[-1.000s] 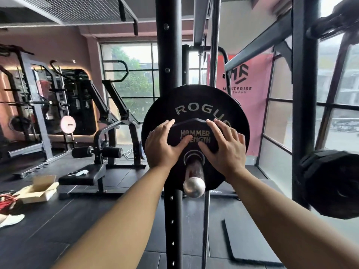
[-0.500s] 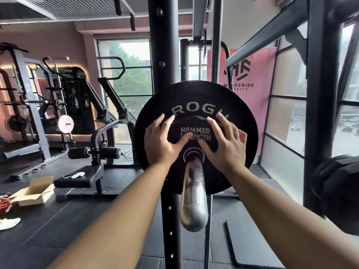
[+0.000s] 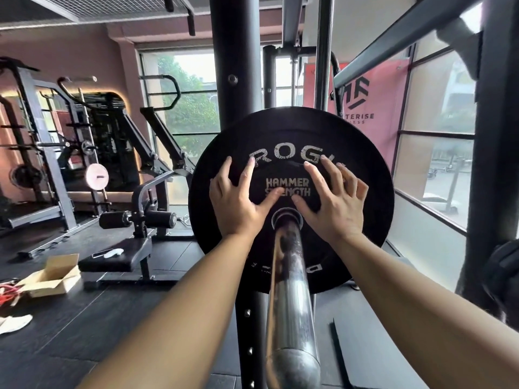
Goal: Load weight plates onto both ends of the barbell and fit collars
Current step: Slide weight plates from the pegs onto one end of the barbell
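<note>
Left hand [image 3: 238, 204] at ten o'clock and right hand [image 3: 332, 204] at two press spread fingers [image 3: 248, 175] flat on the small plate [image 3: 286, 182]; the bar [image 3: 289, 290] runs lengthwise straight away between them.

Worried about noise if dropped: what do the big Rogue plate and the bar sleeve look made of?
Rogue plate: likely rubber, matte black, worn white lettering. Bar sleeve: metal, probably chromed steel, glossy, mirroring the room, somewhat scuffed.

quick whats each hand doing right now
Left hand: open, fingers spread, pressing on the small plate.
Right hand: open, fingers spread, pressing on the same plate.
</note>
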